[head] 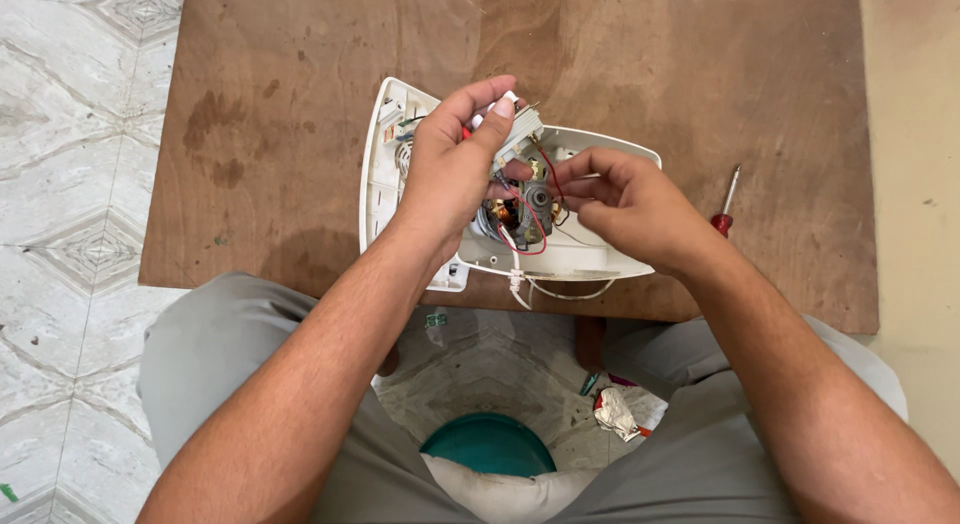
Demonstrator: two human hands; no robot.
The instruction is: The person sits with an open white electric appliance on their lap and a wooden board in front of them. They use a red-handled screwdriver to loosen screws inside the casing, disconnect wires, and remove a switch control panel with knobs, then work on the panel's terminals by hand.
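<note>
Over brown wooden tabletop (pixel 300 134): opened white appliance housing (pixel 590 254) with motor (pixel 525 209) and red wire (pixel 530 234) exposed. Left hand (pixel 450 169) curled, pinching small white part (pixel 508 109) above motor; right hand (pixel 625 204) half-closed, fingertips at wiring. Red-handled screwdriver (pixel 725 209) just beside, right.

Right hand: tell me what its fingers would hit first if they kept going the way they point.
The right hand points leftward in the view, toward the red wires and small motor inside the white housing. The wires likely come first, then the left hand; depth is unclear.
</note>
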